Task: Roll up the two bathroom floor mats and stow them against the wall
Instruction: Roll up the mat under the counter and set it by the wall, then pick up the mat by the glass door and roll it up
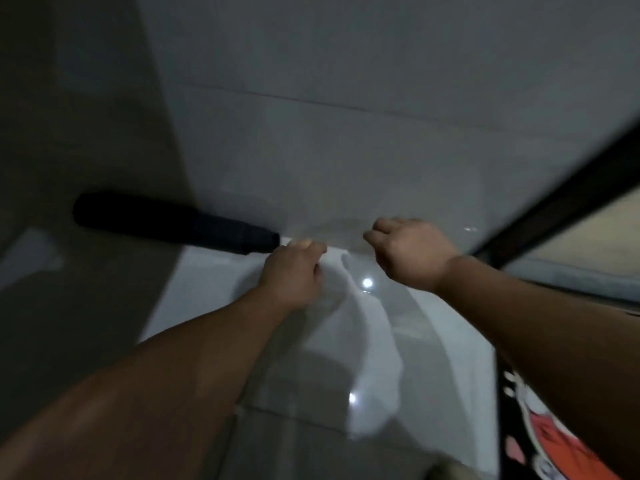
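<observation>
Both forearms reach toward 12 o'clock, where the left hand [294,271] and right hand [408,254], fingers curled but holding nothing visible, hover near one dark rolled mat [173,221] at 10 o'clock against the wall [346,98]; the second mat is not visible.

No text, label, brand, number or sign can be read anywhere in this blurred, dim view. The only printed surface is the black fabric with red and white pattern [540,434] at the lower right edge; its white shapes are smeared and partly hidden, and I cannot tell whether they are letters or just decoration.
</observation>
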`<state>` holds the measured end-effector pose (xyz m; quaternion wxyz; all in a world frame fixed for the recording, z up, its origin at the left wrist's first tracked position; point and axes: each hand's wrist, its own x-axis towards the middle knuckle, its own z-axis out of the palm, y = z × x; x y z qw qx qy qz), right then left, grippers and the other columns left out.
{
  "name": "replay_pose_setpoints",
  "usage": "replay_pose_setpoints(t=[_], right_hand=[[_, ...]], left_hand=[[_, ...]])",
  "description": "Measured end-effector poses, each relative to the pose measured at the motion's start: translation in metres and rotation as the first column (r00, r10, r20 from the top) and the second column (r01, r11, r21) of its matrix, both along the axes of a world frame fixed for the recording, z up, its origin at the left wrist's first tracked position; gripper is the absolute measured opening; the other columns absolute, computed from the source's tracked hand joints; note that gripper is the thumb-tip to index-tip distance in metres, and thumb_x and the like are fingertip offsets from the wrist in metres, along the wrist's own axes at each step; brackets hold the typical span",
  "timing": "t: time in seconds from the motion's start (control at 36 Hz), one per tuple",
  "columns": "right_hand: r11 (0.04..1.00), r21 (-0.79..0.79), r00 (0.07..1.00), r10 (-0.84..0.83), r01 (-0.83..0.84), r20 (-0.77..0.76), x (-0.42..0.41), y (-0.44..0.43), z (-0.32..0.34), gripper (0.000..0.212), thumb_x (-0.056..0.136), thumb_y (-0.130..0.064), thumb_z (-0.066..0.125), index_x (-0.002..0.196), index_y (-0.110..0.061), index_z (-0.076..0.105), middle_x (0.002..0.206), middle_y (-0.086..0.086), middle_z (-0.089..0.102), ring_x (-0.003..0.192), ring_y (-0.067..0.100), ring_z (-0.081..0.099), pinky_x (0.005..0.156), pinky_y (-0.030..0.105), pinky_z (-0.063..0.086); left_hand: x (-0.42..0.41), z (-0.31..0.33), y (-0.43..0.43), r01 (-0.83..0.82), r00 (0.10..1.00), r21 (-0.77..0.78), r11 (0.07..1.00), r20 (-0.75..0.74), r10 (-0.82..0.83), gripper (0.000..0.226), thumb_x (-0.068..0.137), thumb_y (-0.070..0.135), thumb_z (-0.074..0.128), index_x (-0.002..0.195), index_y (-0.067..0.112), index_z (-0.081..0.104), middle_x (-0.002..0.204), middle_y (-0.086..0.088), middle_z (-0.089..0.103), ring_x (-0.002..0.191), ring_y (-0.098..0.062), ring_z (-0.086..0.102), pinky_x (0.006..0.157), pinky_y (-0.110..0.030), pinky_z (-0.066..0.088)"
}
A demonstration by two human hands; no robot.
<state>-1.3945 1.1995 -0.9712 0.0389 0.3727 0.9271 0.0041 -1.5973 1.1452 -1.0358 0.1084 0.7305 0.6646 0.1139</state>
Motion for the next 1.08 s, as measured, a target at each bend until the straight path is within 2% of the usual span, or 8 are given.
replay_pose_setpoints(t=[0.17, 0.25, 0.31, 0.53, 0.75, 0.89, 1.0, 1.08], right_hand=[[0.978, 0.097, 0.983, -0.185, 0.182, 0.019, 0.109, -0.044, 0.049, 0.015, 0.077, -0.018, 0.056, 0.085, -0.01, 0.066, 0.079, 0.011, 0.062, 0.065, 0.033, 0.063, 0.048, 0.034, 0.049], [0.961, 0.159, 0.974, -0.226, 0.226, -0.017, 0.162, -0.063, 0.059, 0.024, 0.076, -0.023, 0.042, 0.078, -0.011, 0.063, 0.075, 0.01, 0.06, 0.06, 0.033, 0.062, 0.044, 0.034, 0.047], [0.94, 0.185, 0.958, -0.281, 0.288, -0.061, 0.197, -0.075, 0.059, 0.013, 0.074, -0.017, 0.05, 0.075, -0.01, 0.061, 0.074, 0.011, 0.06, 0.059, 0.034, 0.062, 0.041, 0.034, 0.047], [0.847, 0.163, 0.862, -0.491, 0.506, -0.127, 0.354, -0.144, 0.025, 0.011, 0.075, -0.016, 0.055, 0.068, -0.009, 0.059, 0.068, 0.011, 0.058, 0.057, 0.033, 0.062, 0.042, 0.03, 0.04], [0.547, -0.05, 0.529, -0.826, 0.836, -0.197, 0.5, -0.202, 0.001, 0.026, 0.092, -0.026, 0.048, 0.1, -0.009, 0.065, 0.101, 0.012, 0.062, 0.093, 0.034, 0.061, 0.067, 0.036, 0.046], [0.389, -0.156, 0.37, -0.919, 0.908, -0.136, 0.56, -0.22, -0.023, 0.028, 0.093, -0.024, 0.042, 0.109, -0.011, 0.06, 0.111, 0.01, 0.059, 0.102, 0.031, 0.058, 0.077, 0.035, 0.045], [0.266, -0.202, 0.266, -0.964, 0.943, -0.026, 0.599, -0.227, -0.058, 0.03, 0.092, -0.026, 0.043, 0.114, -0.012, 0.057, 0.117, 0.011, 0.055, 0.101, 0.031, 0.056, 0.077, 0.035, 0.048], [0.141, -0.294, 0.19, -0.971, 0.945, 0.144, 0.629, -0.234, -0.087, 0.046, 0.093, -0.032, 0.047, 0.134, -0.014, 0.043, 0.14, 0.016, 0.039, 0.124, 0.034, 0.043, 0.096, 0.044, 0.045]], left_hand=[[0.102, 0.017, -0.01, 0.24, 0.97, 0.01, 0.971, 0.048, -0.24, 0.036, 0.066, 0.015, 0.052, 0.098, 0.015, 0.067, 0.087, -0.01, 0.066, 0.077, -0.032, 0.063, 0.068, -0.034, 0.05], [0.156, 0.032, -0.014, 0.36, 0.933, -0.012, 0.933, 0.019, -0.36, 0.037, 0.08, 0.016, 0.055, 0.116, 0.017, 0.06, 0.109, -0.009, 0.062, 0.101, -0.031, 0.057, 0.082, -0.036, 0.044], [0.19, 0.035, -0.016, 0.424, 0.906, 0.014, 0.906, -0.008, -0.424, 0.039, 0.084, 0.018, 0.051, 0.123, 0.018, 0.055, 0.117, -0.006, 0.058, 0.108, -0.029, 0.053, 0.083, -0.036, 0.042], [0.331, 0.059, -0.033, 0.562, 0.826, 0.034, 0.826, -0.075, -0.559, 0.028, 0.086, 0.024, 0.05, 0.112, 0.018, 0.06, 0.106, -0.005, 0.061, 0.104, -0.027, 0.056, 0.078, -0.037, 0.044], [0.477, 0.107, -0.053, 0.691, 0.721, 0.038, 0.722, -0.114, -0.684, 0.025, 0.094, 0.028, 0.047, 0.085, 0.011, 0.064, 0.086, -0.006, 0.063, 0.087, -0.028, 0.059, 0.062, -0.031, 0.038], [0.564, 0.108, -0.055, 0.837, 0.546, 0.066, 0.543, -0.173, -0.82, 0.039, 0.088, 0.034, 0.039, 0.069, 0.01, 0.063, 0.069, -0.008, 0.061, 0.068, -0.033, 0.059, 0.055, -0.032, 0.04], [0.61, 0.074, -0.047, 0.863, 0.504, 0.045, 0.504, -0.166, -0.848, 0.032, 0.088, 0.029, 0.045, 0.101, 0.01, 0.067, 0.098, -0.009, 0.067, 0.092, -0.032, 0.06, 0.075, -0.039, 0.046], [0.636, 0.037, -0.041, 0.872, 0.485, -0.001, 0.49, -0.13, -0.865, 0.038, 0.089, 0.025, 0.05, 0.125, 0.012, 0.056, 0.123, -0.008, 0.059, 0.114, -0.029, 0.051, 0.094, -0.04, 0.04]])
